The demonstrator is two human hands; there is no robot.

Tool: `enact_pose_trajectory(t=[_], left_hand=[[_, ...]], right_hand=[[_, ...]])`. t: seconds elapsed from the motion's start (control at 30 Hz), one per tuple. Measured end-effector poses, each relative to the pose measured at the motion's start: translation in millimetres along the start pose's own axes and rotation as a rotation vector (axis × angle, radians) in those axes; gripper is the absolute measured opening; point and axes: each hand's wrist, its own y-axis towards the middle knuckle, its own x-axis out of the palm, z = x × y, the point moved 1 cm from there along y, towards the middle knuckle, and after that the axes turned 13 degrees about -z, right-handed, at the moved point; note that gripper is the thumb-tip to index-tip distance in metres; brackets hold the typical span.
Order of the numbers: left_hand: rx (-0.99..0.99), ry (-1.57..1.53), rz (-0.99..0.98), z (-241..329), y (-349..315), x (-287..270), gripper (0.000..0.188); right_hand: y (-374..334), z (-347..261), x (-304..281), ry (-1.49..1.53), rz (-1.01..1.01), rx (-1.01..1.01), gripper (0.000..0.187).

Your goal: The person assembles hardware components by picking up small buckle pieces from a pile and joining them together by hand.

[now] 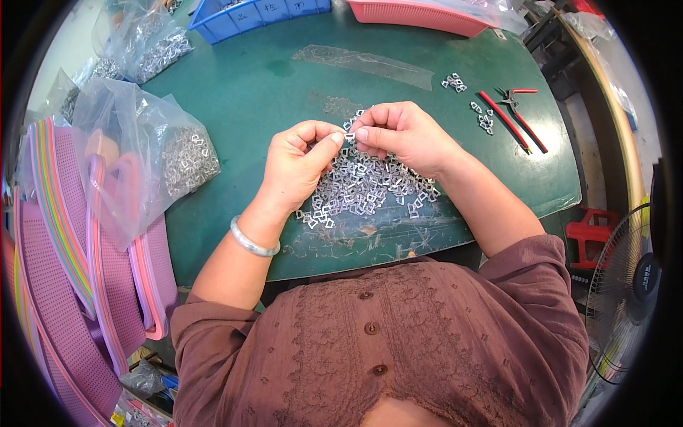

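My left hand (302, 162) and my right hand (404, 136) meet over the middle of the green table. Between their fingertips is a small silver metal buckle-like piece (349, 136), pinched from both sides. Thumbs and forefingers are closed, and the right hand's other fingers curl inward. Below and around the hands spreads a loose pile of similar metal pieces (363, 186). Some of the pile is hidden behind the hands. A pale bangle (254, 240) circles my left wrist.
Red-handled pliers (509, 99) and a thin red stick (504, 121) lie right, near small clusters of pieces (454, 82). Clear bags of metal parts (191, 160) and purple baskets (60, 249) stand left. Blue (267, 23) and pink (423, 20) baskets sit at the back; a fan (626, 277) stands right.
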Motion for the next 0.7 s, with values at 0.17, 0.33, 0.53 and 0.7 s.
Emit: enact_pose_trajectory(t=[0.17,0.33,0.53,0.7], left_hand=[[0.049,0.053,0.0,-1.4,0.2,-1.2,0.01],[0.066,0.064,-0.001,-2.3,0.2,-1.1,0.01],[0.035,0.048,-0.005,0.7,0.2,0.1,0.009],[-0.089,-0.206,-0.013,1.7,1.9,-3.9,0.007]], right_hand=[[-0.5,-1.4,-0.9,-0.005,-0.006,-0.006,0.012],[-1.5,-2.4,-1.5,-0.006,-0.024,0.002,0.014],[-1.1,-1.5,-1.9,-0.045,-0.037,-0.036,0.013],[1.6,4.5,-3.8,-0.306,0.038,-0.1,0.011]])
